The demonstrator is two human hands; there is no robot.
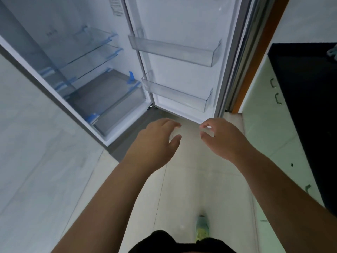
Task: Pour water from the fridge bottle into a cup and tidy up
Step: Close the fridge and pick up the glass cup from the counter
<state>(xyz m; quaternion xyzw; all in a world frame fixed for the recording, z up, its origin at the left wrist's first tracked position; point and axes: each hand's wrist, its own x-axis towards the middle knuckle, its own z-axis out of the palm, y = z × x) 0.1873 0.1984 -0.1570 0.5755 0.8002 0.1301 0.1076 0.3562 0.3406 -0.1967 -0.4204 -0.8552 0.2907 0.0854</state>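
1. L hand (pixel 156 137): loose, fingers lightly curved, thumb apart from the rest. Holds nothing, touches nothing. Back of hand faces camera, so palm side hidden.

2. R hand (pixel 221 137): loose too, fingers bent a bit more, thumb and forefinger tips near each other w/ a gap between. Grasps nothing. Palm hidden likewise.

3. Pose: both forearms bare, reaching fwd and slightly inward from bottom corners of view. Hands side by side, apart, fingertips pointing toward each other, held in air over the floor (pixel 186 179) just below the door's lower edge.

4. Fridge (pixel 76 57): open, upper left. Glass shelves w/ blue trim; bottom drawer frosted, contents can't be made out. Top of cabinet cut off by frame edge.

5. Door (pixel 182 21): swung wide, inner side to camera. 2 clear bins: upper bin (pixel 175 52), lower bin (pixel 176 95). Sticker at top, text too blurred to read.

6. Bottle, cup: not visible anywhere in view; location can't be told.

7. Hard to read: dark counter (pixel 306 99) at right, cut off by edge; pale object at its far corner only partly in frame. Cabinets (pixel 262 114) below it, pale green, w/ small handles.

8. Bottom edge: black clothing (pixel 164 241), 1 green shoe (pixel 202 229) on pale tile.
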